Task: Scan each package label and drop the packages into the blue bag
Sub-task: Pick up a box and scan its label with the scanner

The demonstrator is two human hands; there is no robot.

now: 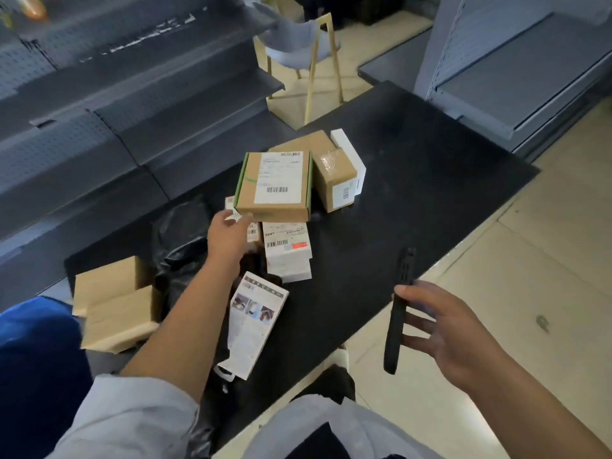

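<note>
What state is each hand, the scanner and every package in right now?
Left hand: gripping the near left corner of the green-edged box.
Green-edged box: closed, label up, atop other packages.
Right hand: holding the scanner.
Scanner: edge-on, off the table edge.
Taped brown box: sealed, on the table.
White labelled boxes: stacked, labels up.
Printed white box: lying flat, end flap open.
Cardboard carton: flaps open.
Blue bag: beside the table.

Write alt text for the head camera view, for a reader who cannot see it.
A person's left hand grips the corner of a green-edged cardboard box among labelled packages on a black table, while the right hand holds a black handheld scanner. A blue bag sits at the lower left.
</note>
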